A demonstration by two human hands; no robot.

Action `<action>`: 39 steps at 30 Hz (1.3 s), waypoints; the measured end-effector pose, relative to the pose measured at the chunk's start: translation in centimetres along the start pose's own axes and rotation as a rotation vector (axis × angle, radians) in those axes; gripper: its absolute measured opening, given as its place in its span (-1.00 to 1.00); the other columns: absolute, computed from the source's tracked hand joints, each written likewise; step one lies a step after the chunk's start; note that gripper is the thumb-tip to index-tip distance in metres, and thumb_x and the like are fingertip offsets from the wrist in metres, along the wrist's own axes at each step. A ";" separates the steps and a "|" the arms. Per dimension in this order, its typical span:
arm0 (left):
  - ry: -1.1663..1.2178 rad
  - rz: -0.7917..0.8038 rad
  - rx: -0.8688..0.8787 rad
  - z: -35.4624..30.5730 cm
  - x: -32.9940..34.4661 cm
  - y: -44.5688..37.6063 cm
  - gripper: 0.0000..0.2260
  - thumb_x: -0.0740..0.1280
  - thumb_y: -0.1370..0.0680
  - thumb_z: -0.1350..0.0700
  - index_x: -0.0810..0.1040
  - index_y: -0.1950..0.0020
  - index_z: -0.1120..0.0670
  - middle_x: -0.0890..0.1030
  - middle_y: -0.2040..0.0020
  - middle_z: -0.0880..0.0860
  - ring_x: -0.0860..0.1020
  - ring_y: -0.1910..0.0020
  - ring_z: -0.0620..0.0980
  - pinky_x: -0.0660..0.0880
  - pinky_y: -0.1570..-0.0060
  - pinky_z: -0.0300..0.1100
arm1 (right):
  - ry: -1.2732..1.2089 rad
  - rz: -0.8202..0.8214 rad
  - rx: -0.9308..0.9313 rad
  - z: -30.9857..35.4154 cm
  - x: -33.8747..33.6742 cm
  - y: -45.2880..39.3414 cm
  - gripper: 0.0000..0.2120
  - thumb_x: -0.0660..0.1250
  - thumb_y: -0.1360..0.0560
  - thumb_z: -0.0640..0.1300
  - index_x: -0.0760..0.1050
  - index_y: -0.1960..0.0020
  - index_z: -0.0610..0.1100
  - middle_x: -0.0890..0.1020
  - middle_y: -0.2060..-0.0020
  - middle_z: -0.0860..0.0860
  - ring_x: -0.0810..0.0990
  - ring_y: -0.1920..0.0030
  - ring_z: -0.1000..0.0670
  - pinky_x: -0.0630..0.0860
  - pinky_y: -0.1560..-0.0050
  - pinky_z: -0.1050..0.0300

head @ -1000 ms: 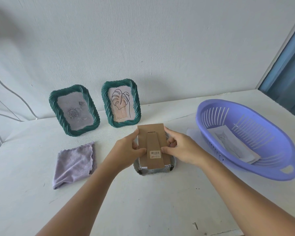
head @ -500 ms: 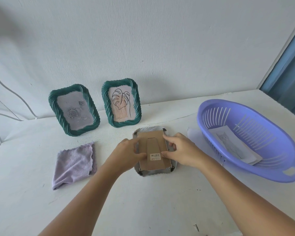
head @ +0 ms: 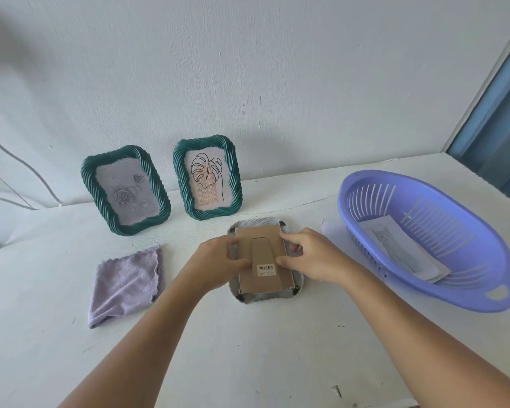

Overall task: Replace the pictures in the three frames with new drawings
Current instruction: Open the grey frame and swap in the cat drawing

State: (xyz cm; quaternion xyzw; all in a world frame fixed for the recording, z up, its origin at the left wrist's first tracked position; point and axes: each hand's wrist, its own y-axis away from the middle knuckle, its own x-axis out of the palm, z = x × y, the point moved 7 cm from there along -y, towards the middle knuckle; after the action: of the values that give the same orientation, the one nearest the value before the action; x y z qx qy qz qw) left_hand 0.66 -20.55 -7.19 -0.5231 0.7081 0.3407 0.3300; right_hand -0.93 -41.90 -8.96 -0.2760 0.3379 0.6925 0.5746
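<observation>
3 frames total. 2 stand upright upper left on the tabletop (head: 248,363): rose frame (head: 125,189), leaf frame (head: 207,178). Third frame (head: 265,297) lies face down at centre, 1 cardboard backing (head: 264,259) on top with 1 barcode sticker (head: 266,270). Left hand (head: 215,263) and right hand (head: 315,257) each pinch a side edge of the backing, fingers curled, thumbs on top. 1 purple cloth (head: 127,282) at left. 1 blue basket (head: 424,245) at right holds a cat drawing (head: 395,245); the count of sheets beneath it isn't clear.
</observation>
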 end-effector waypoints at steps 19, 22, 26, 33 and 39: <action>0.043 -0.171 -0.057 0.3 0.6 -0.8 -0.68 0.32 -0.59 -0.01 0.58 -0.31 0.03 0.53 0.18 0.05 0.55 0.06 0.10 0.41 0.21 -0.10 | 0.078 -0.124 0.113 0.2 -0.8 -1.4 -0.43 0.34 -0.52 0.24 0.38 -0.50 0.17 0.50 0.06 0.06 0.54 -0.12 -0.05 0.37 -0.19 -0.04; 0.111 -0.194 -0.060 0.3 0.6 -0.7 -0.68 0.34 -0.57 0.02 0.56 -0.32 0.03 0.58 0.10 0.04 0.54 -0.01 0.08 0.37 0.17 -0.15 | 0.090 -0.112 0.113 0.1 -0.6 -1.6 -0.42 0.32 -0.52 0.24 0.36 -0.51 0.18 0.48 0.11 0.06 0.55 -0.11 -0.06 0.40 -0.21 -0.06; 0.158 -0.212 -0.063 0.4 0.5 -0.6 -0.71 0.36 -0.54 0.02 0.56 -0.25 -0.01 0.56 0.17 -0.01 0.55 0.03 0.07 0.37 0.24 -0.21 | 0.078 -0.105 0.122 -0.1 -0.4 -1.7 -0.40 0.32 -0.52 0.25 0.35 -0.53 0.19 0.47 0.09 0.09 0.55 -0.15 -0.05 0.38 -0.22 -0.06; 0.177 -0.139 -0.096 1.1 0.8 -1.4 -0.56 0.37 -0.56 0.02 0.51 -0.45 0.00 0.50 0.27 -0.02 0.50 0.12 0.07 0.40 0.20 -0.10 | -0.012 -0.145 0.159 0.0 -0.9 -1.4 -0.47 0.40 -0.51 0.17 0.41 -0.45 0.16 0.54 0.10 0.18 0.56 -0.15 0.01 0.33 -0.30 -0.04; 0.340 -0.101 -0.157 1.7 1.0 -1.7 -0.46 0.43 -0.55 0.07 0.43 -0.53 0.04 0.61 -0.22 0.24 0.58 -0.18 0.22 0.55 -0.12 0.10 | -0.048 -0.150 0.189 -0.4 -0.7 -1.7 -0.45 0.43 -0.49 0.18 0.40 -0.44 0.17 0.54 0.11 0.18 0.57 -0.11 0.05 0.33 -0.30 -0.04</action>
State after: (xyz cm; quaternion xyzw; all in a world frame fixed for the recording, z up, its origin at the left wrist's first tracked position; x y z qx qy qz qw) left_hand 2.27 -20.02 -9.24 -0.6322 0.6976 0.2846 0.1807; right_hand 0.85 -42.42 -8.92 -0.2284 0.3664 0.6188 0.6562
